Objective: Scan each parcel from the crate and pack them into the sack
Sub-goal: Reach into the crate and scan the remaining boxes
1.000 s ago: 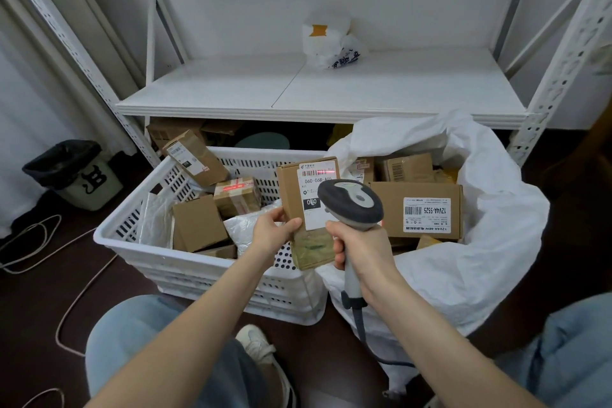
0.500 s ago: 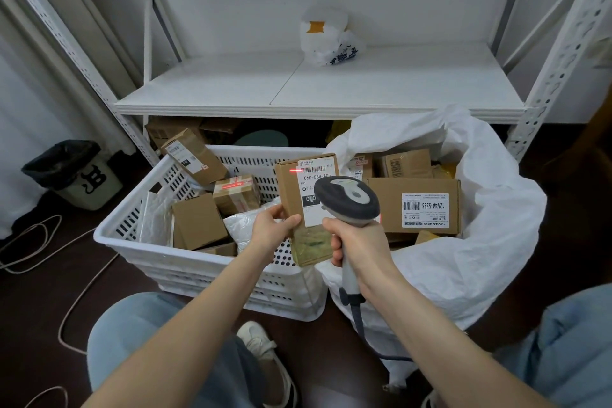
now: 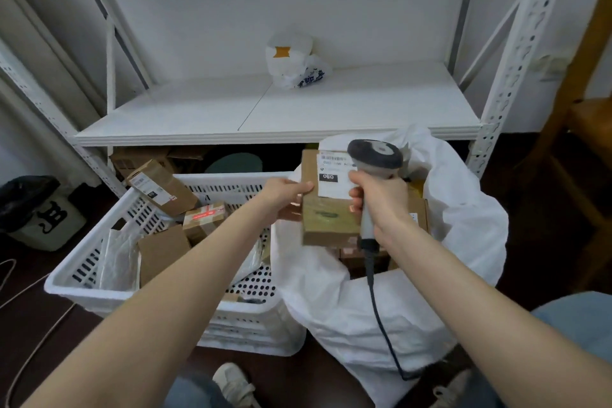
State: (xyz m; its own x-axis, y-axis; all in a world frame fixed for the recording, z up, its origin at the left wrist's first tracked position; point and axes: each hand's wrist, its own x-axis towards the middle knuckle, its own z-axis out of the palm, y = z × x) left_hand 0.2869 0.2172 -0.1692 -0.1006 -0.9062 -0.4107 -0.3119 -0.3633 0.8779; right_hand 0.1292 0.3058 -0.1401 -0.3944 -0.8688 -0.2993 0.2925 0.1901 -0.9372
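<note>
One head-worn view looks forward and down, close over crate left and sack right, shelf far.

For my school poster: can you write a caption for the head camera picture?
Left hand holds a labelled parcel over the sack; right hand grips the scanner.

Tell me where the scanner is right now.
Head view, right of centre: the scanner is gripped by the right hand, its head in front of the labelled parcel that the left hand holds above the open sack.
</note>
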